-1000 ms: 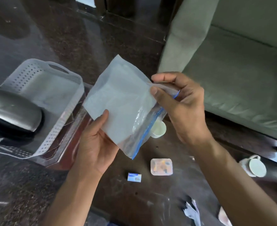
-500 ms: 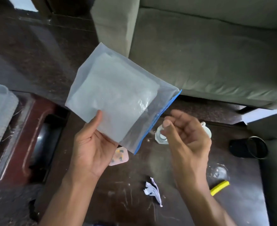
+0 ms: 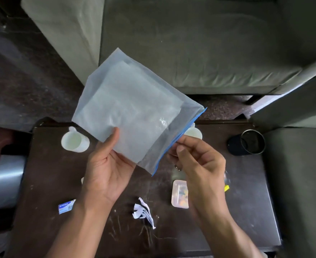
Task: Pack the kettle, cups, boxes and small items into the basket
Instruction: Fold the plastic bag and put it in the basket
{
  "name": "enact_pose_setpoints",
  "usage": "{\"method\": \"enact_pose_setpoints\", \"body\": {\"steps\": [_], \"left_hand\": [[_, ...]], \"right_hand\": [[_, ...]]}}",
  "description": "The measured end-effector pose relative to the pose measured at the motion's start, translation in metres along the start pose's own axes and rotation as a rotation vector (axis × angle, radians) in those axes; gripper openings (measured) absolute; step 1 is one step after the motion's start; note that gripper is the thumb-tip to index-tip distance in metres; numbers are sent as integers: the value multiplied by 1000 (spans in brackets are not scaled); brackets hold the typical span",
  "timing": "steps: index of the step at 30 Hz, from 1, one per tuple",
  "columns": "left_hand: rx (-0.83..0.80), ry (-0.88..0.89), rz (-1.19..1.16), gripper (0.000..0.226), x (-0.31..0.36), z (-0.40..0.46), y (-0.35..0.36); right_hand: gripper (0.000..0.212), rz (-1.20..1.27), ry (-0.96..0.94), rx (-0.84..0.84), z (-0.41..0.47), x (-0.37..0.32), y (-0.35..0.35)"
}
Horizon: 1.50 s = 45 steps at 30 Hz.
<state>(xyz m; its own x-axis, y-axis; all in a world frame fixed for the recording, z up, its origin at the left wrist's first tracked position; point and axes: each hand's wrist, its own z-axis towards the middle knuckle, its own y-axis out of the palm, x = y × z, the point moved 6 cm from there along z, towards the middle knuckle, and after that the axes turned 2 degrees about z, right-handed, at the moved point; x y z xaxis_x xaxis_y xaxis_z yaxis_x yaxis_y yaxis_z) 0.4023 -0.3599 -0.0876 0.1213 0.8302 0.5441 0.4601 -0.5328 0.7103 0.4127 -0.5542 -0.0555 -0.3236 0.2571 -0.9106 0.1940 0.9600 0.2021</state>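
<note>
The dark scratched wooden table [image 3: 64,183] is the landmark. Above its middle, a clear plastic zip bag [image 3: 134,116] holding folded white sheets is held by the left hand [image 3: 107,170] from below and the right hand [image 3: 200,161] at its zip edge. On the table's far left sits a white handled cup [image 3: 74,141]; a second white cup [image 3: 193,132] sits far centre, partly behind the bag. A black cylindrical cup [image 3: 246,143] lies on its side at the far right corner. Near the front lie a small blue-and-white sachet [image 3: 66,206], crumpled white paper [image 3: 144,213] and a small translucent plastic box [image 3: 179,196]. A grey-green fabric sofa [image 3: 190,43] stands behind the table.
</note>
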Motion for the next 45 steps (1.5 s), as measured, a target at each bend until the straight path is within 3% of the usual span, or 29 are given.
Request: {"method": "enact_pose_setpoints", "body": {"steps": [3, 8, 10, 13, 18, 22, 23, 26, 31, 34, 37, 42, 45], "left_hand": [[-5, -29, 15, 37, -15, 4, 10], [-1, -67, 30, 40, -37, 10, 21], [3, -87, 52, 44, -46, 11, 24], [-11, -121, 50, 48, -55, 12, 27], [-40, -180, 28, 42, -68, 11, 34], [-6, -195, 40, 42, -78, 14, 36], [1, -197, 41, 45, -81, 15, 35], [20, -206, 28, 48, -88, 17, 35], [14, -236, 4, 37, -98, 16, 34], [33, -223, 17, 37, -98, 20, 32], [81, -189, 48, 39, -97, 27, 28], [119, -166, 86, 40, -90, 36, 26], [136, -144, 83, 44, -84, 44, 26]], "right_hand": [[36, 93, 34, -25, 4, -2, -9], [30, 321, 109, -56, 13, -6, -23], [30, 312, 130, -84, 15, -5, -28], [9, 210, 138, -85, 18, -4, -35], [13, 102, 91, -49, 26, -2, -45], [5, 112, 82, -58, 32, -3, -44], [12, 105, 89, -53, 33, -2, -45], [5, 191, 166, -50, 36, 3, -42], [22, 403, 330, -102, 42, 11, -29], [29, 311, 333, -22, 48, 13, -34], [11, 159, 282, 32, 54, 14, -42], [5, 112, 261, 67, 57, 15, -56], [19, 106, 228, 53, 53, 10, -67]]}}
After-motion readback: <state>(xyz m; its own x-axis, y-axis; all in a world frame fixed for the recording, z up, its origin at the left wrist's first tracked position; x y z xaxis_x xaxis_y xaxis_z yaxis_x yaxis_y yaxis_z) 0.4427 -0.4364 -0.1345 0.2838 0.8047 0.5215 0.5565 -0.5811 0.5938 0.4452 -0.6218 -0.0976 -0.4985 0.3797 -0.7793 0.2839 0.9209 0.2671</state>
